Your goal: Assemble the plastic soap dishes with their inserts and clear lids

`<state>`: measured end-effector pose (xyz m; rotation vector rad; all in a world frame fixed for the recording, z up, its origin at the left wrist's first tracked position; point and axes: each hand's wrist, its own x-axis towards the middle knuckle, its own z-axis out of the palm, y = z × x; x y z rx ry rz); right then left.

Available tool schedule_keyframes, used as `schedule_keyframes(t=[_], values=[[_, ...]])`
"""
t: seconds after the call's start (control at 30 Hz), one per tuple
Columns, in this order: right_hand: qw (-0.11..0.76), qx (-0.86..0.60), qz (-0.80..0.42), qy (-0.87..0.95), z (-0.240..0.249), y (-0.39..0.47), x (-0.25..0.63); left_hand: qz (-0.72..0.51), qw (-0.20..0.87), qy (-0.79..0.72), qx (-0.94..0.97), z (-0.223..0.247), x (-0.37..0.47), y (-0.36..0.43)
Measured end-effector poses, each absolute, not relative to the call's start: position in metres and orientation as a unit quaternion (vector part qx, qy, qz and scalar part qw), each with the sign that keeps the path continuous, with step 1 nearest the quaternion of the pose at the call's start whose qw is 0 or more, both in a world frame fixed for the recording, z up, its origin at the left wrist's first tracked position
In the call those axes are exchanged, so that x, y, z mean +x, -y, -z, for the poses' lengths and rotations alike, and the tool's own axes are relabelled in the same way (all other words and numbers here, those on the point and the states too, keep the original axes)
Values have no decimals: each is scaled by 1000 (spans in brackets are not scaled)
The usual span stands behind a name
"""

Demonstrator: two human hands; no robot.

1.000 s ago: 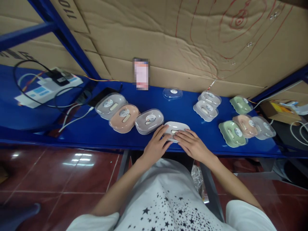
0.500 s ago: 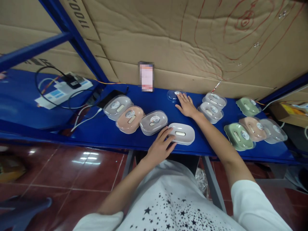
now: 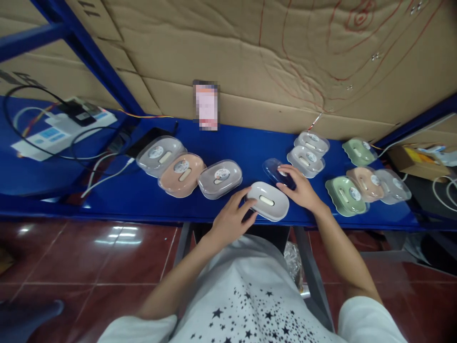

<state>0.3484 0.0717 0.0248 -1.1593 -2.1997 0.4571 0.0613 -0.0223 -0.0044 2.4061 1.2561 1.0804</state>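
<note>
In the head view, an uncovered pale grey soap dish (image 3: 276,209) with a cream bar-shaped piece at its middle lies near the front edge of the blue shelf. My left hand (image 3: 232,216) is closed about the dish's left end, thumb toward me. Just behind the dish is a clear lid (image 3: 270,167) with a small round sticker, tilted. The fingers of my right hand (image 3: 302,190) are on the lid's right side, gripping it. Left of my left hand sits a lidded grey soap dish (image 3: 228,175).
Lidded pink (image 3: 173,183) and grey (image 3: 148,164) dishes stand at left, beside a power strip (image 3: 46,138) with cables. On the right are grey dishes (image 3: 300,166), green ones (image 3: 337,205) and a pink one (image 3: 362,190). A phone (image 3: 207,107) leans on the cardboard wall (image 3: 214,43).
My right hand has drawn the clear lid from the back of the shelf toward me, close to the uncovered dish. The dish has turned slightly under my left hand. The view has shifted.
</note>
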Motion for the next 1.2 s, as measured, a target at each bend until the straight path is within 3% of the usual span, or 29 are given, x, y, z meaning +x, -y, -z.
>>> schedule_keyframes(t=[0.1, 0.33, 0.57, 1.2], values=[[335, -433, -203, 812, -26, -45, 353, -369, 109, -442, 810, 5, 63, 23], [296, -330, -162, 882, -24, -6, 325, -373, 155, -458, 792, 10, 61, 21], [262, -314, -79, 909, -26, -5, 315, -383, 182, -457, 782, 12, 59, 20], [206, -337, -100, 913, -27, -14, 312, -389, 196, -464, 771, 13, 56, 16]])
